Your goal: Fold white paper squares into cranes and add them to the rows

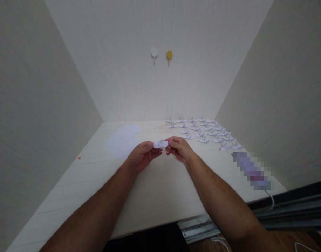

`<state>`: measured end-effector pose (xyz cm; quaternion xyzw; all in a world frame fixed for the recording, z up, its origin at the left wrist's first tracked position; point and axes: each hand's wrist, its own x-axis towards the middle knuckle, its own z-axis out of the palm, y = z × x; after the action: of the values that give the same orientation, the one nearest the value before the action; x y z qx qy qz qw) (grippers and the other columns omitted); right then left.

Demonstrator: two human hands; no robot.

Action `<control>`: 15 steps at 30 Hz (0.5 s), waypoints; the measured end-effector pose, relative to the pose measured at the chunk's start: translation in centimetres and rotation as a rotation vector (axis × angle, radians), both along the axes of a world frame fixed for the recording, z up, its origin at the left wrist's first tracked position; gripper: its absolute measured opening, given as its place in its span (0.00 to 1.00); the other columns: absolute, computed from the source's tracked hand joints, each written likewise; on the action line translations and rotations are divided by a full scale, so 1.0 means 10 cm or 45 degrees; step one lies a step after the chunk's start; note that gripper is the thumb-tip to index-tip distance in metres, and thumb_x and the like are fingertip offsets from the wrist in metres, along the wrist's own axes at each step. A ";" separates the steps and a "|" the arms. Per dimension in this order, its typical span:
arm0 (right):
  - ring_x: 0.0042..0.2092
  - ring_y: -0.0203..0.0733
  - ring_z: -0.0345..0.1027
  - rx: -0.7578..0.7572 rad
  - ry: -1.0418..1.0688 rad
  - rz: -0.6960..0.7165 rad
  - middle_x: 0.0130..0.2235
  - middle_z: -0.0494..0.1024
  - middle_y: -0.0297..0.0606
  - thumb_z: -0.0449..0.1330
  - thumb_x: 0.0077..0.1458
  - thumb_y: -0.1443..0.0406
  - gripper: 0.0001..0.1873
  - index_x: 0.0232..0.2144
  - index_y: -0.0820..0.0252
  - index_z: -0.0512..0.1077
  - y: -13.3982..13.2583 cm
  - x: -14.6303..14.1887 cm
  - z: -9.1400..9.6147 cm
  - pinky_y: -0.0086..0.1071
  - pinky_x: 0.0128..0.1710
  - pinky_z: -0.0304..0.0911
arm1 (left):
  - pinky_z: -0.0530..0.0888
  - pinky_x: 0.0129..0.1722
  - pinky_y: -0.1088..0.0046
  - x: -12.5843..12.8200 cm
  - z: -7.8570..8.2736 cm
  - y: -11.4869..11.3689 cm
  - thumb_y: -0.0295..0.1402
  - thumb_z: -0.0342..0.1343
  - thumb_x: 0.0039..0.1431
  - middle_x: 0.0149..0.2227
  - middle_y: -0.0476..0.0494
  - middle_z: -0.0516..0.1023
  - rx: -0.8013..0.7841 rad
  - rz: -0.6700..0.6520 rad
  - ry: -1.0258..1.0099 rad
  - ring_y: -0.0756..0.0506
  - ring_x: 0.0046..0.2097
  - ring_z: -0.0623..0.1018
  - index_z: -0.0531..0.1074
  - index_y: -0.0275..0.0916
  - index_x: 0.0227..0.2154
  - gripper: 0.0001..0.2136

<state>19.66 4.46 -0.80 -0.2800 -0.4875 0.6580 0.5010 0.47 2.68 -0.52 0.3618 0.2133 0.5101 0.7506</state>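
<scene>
Between my two hands, above the middle of the table, is a small white folded paper crane (161, 144). My left hand (143, 155) pinches its left end between thumb and fingers. On the other side, my right hand (179, 148) grips the right end the same way. The crane's finer folds are too small to make out. Left of my hands lies a spread of white paper sheets (123, 138). Rows of several finished-looking white paper cranes (199, 135) stand at the back right of the table.
The pale table (155, 199) is walled on three sides. A pixelated device (251, 170) with a white cable (270, 200) lies near the right edge. One white hook (154, 53) and one yellow hook (169, 55) hang on the back wall. A small red spot (79, 158) marks the left side.
</scene>
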 end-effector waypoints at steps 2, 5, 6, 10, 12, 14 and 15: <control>0.22 0.33 0.65 0.088 -0.077 -0.244 0.21 0.72 0.30 0.68 0.45 0.56 0.16 0.31 0.61 0.72 0.00 -0.03 0.02 0.28 0.23 0.64 | 0.79 0.39 0.70 0.03 0.01 0.03 0.27 0.64 0.51 0.32 0.41 0.81 -0.065 0.179 -0.012 0.46 0.35 0.81 0.75 0.32 0.27 0.04; 0.22 0.32 0.63 0.258 -0.272 -0.519 0.21 0.70 0.28 0.67 0.44 0.60 0.13 0.30 0.59 0.70 -0.04 -0.11 0.02 0.27 0.23 0.62 | 0.78 0.41 0.72 0.07 0.01 0.07 0.26 0.61 0.53 0.33 0.43 0.81 -0.143 0.408 -0.022 0.48 0.36 0.81 0.74 0.33 0.27 0.02; 0.23 0.32 0.64 0.315 -0.345 -0.558 0.23 0.71 0.29 0.68 0.43 0.60 0.14 0.31 0.59 0.70 -0.06 -0.15 0.02 0.27 0.24 0.62 | 0.78 0.42 0.72 0.08 0.01 0.07 0.26 0.61 0.53 0.33 0.43 0.81 -0.144 0.443 -0.022 0.49 0.36 0.80 0.74 0.33 0.28 0.02; 0.27 0.34 0.66 0.503 -0.622 -0.655 0.28 0.76 0.34 0.67 0.46 0.58 0.13 0.34 0.58 0.73 -0.12 -0.25 -0.02 0.28 0.27 0.62 | 0.77 0.46 0.71 0.13 0.00 0.05 0.27 0.62 0.51 0.34 0.42 0.81 -0.082 0.420 0.015 0.49 0.37 0.80 0.74 0.33 0.29 0.04; 0.26 0.34 0.66 0.576 -0.721 -0.695 0.26 0.76 0.34 0.64 0.49 0.58 0.10 0.31 0.58 0.75 -0.13 -0.26 -0.03 0.29 0.28 0.62 | 0.77 0.45 0.71 0.14 0.02 0.02 0.27 0.63 0.49 0.34 0.42 0.80 -0.059 0.398 0.054 0.48 0.37 0.80 0.73 0.33 0.30 0.06; 0.26 0.35 0.66 0.656 -0.803 -0.720 0.26 0.76 0.34 0.63 0.52 0.59 0.08 0.30 0.58 0.76 -0.12 -0.24 -0.04 0.29 0.28 0.62 | 0.78 0.41 0.68 0.13 0.05 0.00 0.28 0.64 0.47 0.33 0.42 0.80 -0.044 0.379 0.117 0.46 0.37 0.81 0.73 0.34 0.33 0.09; 0.27 0.35 0.66 0.699 -0.838 -0.725 0.27 0.77 0.35 0.62 0.52 0.60 0.08 0.31 0.58 0.76 -0.12 -0.22 -0.04 0.29 0.29 0.62 | 0.78 0.38 0.67 0.12 0.06 0.00 0.29 0.64 0.47 0.33 0.43 0.80 -0.030 0.365 0.163 0.45 0.36 0.81 0.73 0.35 0.35 0.11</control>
<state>17.43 3.28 -1.18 -0.4518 -0.6787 0.2203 0.5354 1.67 2.64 0.05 0.3507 0.3162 0.5854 0.6591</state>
